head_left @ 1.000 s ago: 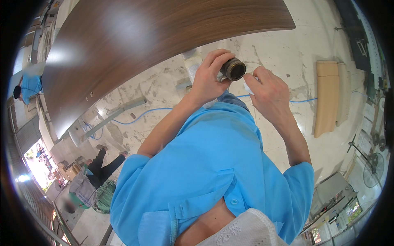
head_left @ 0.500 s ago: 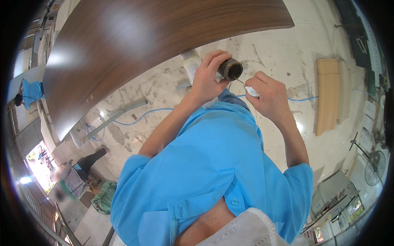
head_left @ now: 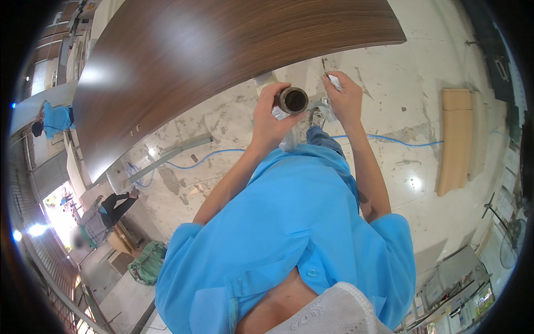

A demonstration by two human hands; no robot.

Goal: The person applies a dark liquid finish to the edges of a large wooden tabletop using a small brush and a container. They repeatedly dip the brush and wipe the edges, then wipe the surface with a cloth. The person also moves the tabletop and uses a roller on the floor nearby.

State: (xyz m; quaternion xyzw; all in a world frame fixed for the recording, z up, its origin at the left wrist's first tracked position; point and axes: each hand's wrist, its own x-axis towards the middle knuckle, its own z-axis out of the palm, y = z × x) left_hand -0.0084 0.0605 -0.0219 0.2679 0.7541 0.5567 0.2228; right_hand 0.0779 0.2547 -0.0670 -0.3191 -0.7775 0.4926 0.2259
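Left hand (head_left: pixel 266 123), fingers round dark jar (head_left: pixel 293 101), just nearside of worktop (head_left: pixel 245 39). Right hand (head_left: pixel 346 99) pinched thin tool (head_left: pixel 325 67) near worktop's edge. Probable step: handling tool outside jar; next move likely wanted steadiness.

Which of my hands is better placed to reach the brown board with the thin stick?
Probably your right hand: it holds the stick, tip pointing toward the board, while your left hand grips the jar.
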